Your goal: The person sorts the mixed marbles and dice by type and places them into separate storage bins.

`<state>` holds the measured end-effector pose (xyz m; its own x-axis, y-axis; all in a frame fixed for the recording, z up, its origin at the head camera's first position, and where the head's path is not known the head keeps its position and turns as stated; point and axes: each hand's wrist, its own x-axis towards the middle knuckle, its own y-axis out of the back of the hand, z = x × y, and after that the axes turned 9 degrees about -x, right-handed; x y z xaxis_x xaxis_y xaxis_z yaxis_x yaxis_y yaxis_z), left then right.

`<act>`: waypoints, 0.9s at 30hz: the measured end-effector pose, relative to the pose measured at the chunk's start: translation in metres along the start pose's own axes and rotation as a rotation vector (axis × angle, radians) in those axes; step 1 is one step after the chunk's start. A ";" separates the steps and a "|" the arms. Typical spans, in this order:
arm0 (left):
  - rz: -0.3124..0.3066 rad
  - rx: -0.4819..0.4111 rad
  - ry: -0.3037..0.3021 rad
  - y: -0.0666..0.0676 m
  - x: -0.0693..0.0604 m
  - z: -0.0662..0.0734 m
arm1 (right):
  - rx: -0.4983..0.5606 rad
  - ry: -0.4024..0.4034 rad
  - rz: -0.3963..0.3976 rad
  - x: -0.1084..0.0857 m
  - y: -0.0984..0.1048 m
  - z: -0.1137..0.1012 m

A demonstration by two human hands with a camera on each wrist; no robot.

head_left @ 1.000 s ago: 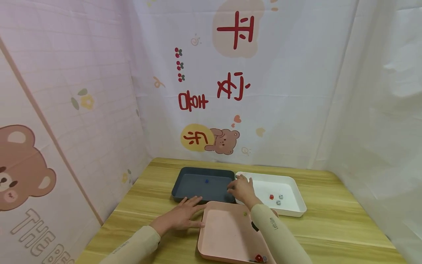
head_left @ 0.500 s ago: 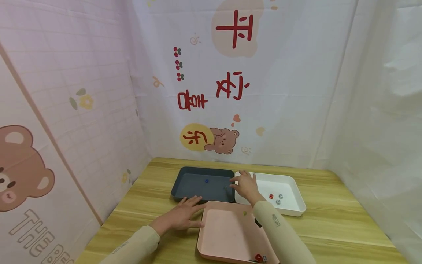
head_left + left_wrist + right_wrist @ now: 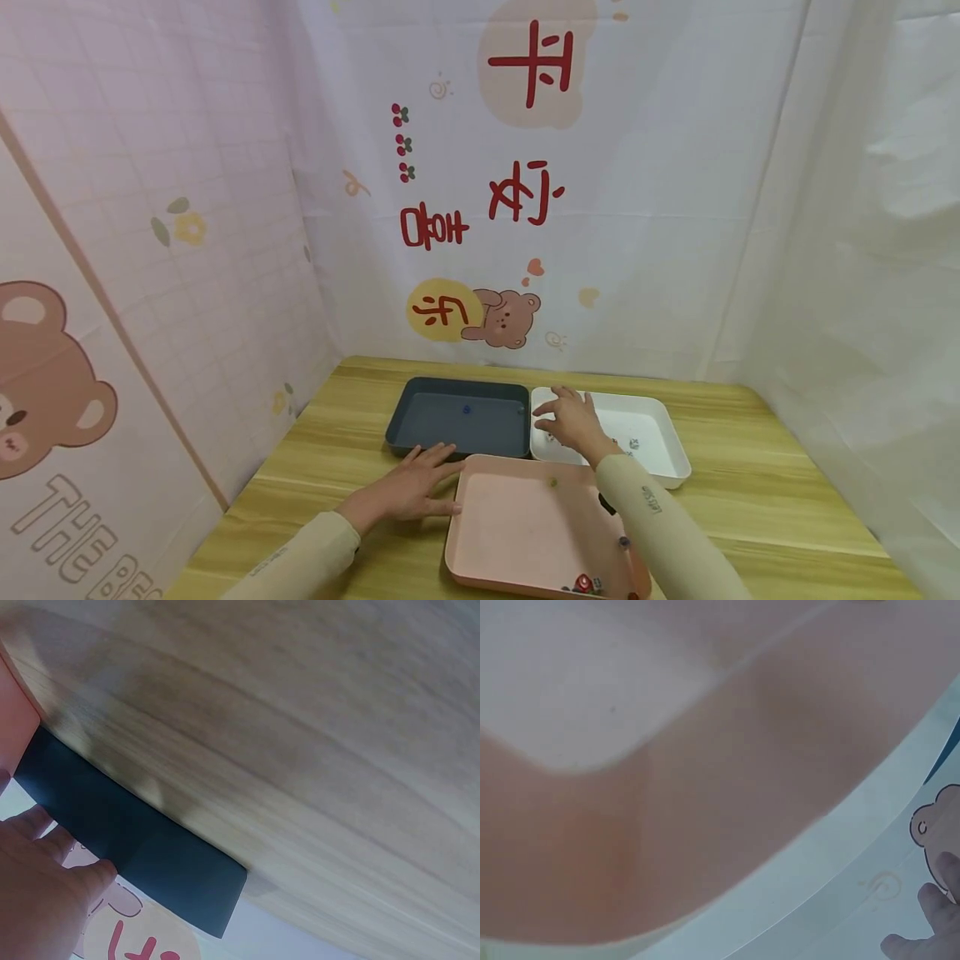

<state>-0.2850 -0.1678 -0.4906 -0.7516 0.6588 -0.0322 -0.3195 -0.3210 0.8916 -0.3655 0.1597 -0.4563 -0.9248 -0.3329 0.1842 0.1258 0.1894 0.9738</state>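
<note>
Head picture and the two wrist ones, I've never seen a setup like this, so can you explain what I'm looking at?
No machine here: a person works bare-handed. The head picture looks forward and down; the others come from a camera on each wrist. On the wooden table are a dark tray, a white tray and a pink tray, with small dice-like pieces inside. The left grip rests at the edges of the dark and pink trays; the right grip hovers over the white tray. Neither visibly holds anything.
</note>
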 end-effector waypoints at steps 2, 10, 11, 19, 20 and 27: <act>0.000 0.002 0.004 0.000 0.000 0.000 | -0.001 0.016 -0.004 -0.002 0.002 0.004; -0.006 0.001 0.013 0.001 0.001 0.001 | 0.001 0.119 0.011 -0.015 0.000 0.022; -0.008 0.001 0.014 0.001 0.001 0.001 | 0.000 0.135 0.018 -0.016 0.000 0.024; -0.011 0.005 0.009 0.000 0.001 -0.001 | 0.022 0.246 0.020 -0.030 0.002 0.027; -0.009 0.006 0.008 0.000 0.001 -0.001 | 0.026 0.259 0.016 -0.032 0.002 0.026; -0.004 0.010 0.008 -0.001 0.001 -0.001 | 0.037 0.335 0.001 -0.053 0.003 0.021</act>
<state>-0.2862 -0.1682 -0.4919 -0.7549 0.6547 -0.0387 -0.3165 -0.3120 0.8958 -0.3238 0.1968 -0.4662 -0.7546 -0.6166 0.2245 0.1078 0.2209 0.9693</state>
